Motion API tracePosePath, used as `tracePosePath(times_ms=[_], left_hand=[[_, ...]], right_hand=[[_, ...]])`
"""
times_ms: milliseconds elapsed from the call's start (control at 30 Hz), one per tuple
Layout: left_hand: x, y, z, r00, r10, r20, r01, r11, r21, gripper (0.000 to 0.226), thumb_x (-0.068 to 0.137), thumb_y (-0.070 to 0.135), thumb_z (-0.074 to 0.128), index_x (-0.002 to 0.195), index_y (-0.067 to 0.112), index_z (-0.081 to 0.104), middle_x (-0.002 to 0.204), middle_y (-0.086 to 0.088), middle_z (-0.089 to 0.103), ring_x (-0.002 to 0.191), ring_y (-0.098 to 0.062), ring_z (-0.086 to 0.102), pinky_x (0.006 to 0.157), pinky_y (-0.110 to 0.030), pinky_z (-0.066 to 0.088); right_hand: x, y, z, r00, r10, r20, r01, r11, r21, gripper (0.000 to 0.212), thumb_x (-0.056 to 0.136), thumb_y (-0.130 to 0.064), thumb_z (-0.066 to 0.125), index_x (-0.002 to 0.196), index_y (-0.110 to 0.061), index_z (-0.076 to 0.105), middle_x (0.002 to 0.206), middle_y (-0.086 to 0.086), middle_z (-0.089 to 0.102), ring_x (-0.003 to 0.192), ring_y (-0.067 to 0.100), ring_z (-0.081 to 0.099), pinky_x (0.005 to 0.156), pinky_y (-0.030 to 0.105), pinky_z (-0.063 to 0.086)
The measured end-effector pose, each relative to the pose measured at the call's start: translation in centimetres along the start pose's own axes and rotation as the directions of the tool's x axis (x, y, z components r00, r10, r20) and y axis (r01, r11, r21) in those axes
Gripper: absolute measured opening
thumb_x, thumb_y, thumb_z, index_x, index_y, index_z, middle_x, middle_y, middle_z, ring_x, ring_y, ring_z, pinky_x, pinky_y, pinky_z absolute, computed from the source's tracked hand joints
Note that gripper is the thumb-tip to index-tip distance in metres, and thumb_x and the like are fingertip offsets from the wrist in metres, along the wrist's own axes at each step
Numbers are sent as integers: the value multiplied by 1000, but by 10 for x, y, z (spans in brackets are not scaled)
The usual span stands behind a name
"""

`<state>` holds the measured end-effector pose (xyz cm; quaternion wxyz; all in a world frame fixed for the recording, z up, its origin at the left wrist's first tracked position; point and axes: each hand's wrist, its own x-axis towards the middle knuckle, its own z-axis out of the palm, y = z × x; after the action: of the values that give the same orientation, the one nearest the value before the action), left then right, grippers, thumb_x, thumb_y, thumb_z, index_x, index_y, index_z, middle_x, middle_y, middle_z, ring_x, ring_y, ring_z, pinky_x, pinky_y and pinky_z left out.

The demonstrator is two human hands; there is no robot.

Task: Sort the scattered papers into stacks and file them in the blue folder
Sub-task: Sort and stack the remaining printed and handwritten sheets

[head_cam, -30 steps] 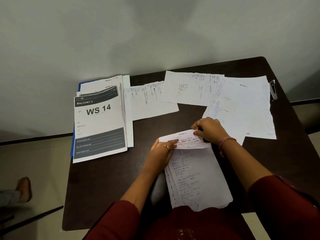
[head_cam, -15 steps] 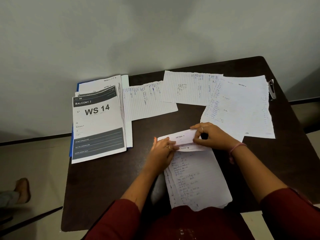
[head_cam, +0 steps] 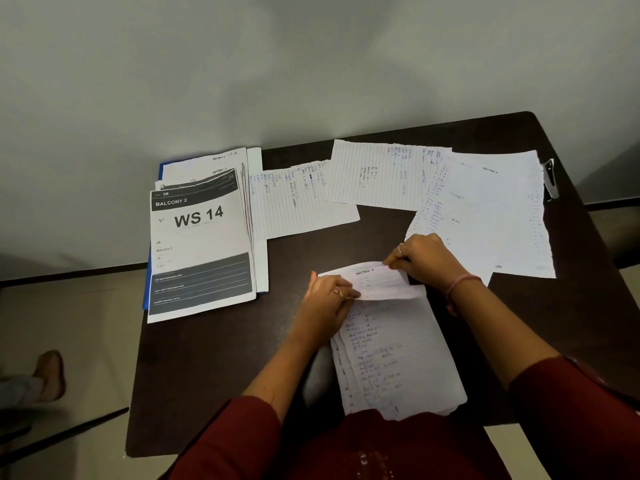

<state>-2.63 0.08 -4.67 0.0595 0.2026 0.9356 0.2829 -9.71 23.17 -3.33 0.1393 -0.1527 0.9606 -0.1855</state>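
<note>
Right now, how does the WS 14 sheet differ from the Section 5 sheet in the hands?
The WS 14 sheet is printed, with dark bands; the Section 5 sheet is ruled and handwritten. The WS 14 sheet lies flat and untouched on a pile over the blue folder; the Section 5 sheet is curled, pinched by the left hand and right hand. Both are white paper.

white printed cover sheet (head_cam: 201,251): "balcony 2", "ws 14", "2b"; folded lined handwritten sheet (head_cam: 375,280): "section 5".

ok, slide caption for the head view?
Both hands, left and right, pinch the folded "Section 5" sheet over the handwritten stack.
</note>
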Motion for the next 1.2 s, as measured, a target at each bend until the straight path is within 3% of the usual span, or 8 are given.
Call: tracePosePath(times_ms=[167, 333, 500, 700, 833, 933, 1067, 1200], left_hand=[[-1, -6, 6, 999, -39, 11, 39, 999, 3, 19, 90, 28, 58, 95, 16, 72, 134, -13, 54, 128, -35, 46, 110, -57, 13], [5, -2, 0, 996, -34, 83, 33, 999, 20, 23, 96, 22, 53, 109, 18, 71, 102, -1, 65, 107, -19, 56, 114, -55, 8], [8, 1, 0, 994, -50, 96, 51, 999, -1, 23, 96, 21, 52, 110, 18, 69, 101, 2, 67, 102, -14, 57, 117, -54, 11], [2, 7, -2, 970, -234, -70, 220, 961, -167, 55, 90, 16, 63, 140, 7, 42, 149, -10, 34, 139, -23, 28, 117, -41, 9], [-5, 14, -3, 790, -611, -48, 549, 740, -388, 74, 85, 10, 66, 146, 3, 25, 146, -13, 24, 136, -26, 25, 109, -27, 23], [-15, 17, 0, 642, -760, 98, 698, 526, -487, 67, 86, 14, 65, 142, 0, 30, 135, -13, 35, 120, -26, 46, 96, -30, 44], [-26, 29, 7, 612, -756, 232, 687, 362, -631, 16, 90, 7, 60, 102, 14, 52, 105, -3, 62, 82, -4, 61, 62, -12, 50], [-31, 38, 11, 620, -729, 290, 664, 291, -688, 22, 91, 15, 63, 87, 27, 44, 106, -1, 63, 86, -9, 63, 65, -18, 51]], right_hand=[[-20, 9, -2, 991, -83, 105, 56, 970, 238, 10, 82, -22, 72, 85, -30, 76, 130, -7, 57, 111, 10, 56, 97, 33, 44], [-24, 2, -6, 997, 30, 76, -64, 867, 495, 11, 88, -29, 65, 93, -22, 72, 125, -7, 55, 116, 4, 50, 99, 24, 39], [-2, -5, 0, 983, 129, 134, -162, 946, 280, 35, 91, -27, 62, 123, -13, 59, 117, 3, 60, 96, 14, 57, 86, 23, 44], [-4, -14, -6, 950, 252, 185, -306, 869, 390, 49, 95, -45, 47, 68, -5, 52, 68, 13, 54, 64, 22, 49, 62, 24, 37], [-31, -7, 0, 915, 336, 222, -400, 694, 599, 74, 90, -64, 36, 94, 6, 60, 97, 16, 67, 90, 31, 62, 85, 36, 46], [-59, -7, 11, 886, 386, 255, -437, 517, 736, 52, 88, -60, 49, 98, -12, 66, 100, 3, 70, 89, 16, 67, 80, 32, 52], [-99, -12, 41, 850, 428, 307, -470, 355, 808, 26, 89, -30, 64, 108, -12, 62, 104, 5, 70, 88, 19, 70, 76, 34, 58], [-113, -16, 69, 836, 498, 230, -462, 413, 785, 24, 91, -15, 61, 114, -11, 57, 113, 11, 63, 96, 26, 65, 85, 46, 55]])
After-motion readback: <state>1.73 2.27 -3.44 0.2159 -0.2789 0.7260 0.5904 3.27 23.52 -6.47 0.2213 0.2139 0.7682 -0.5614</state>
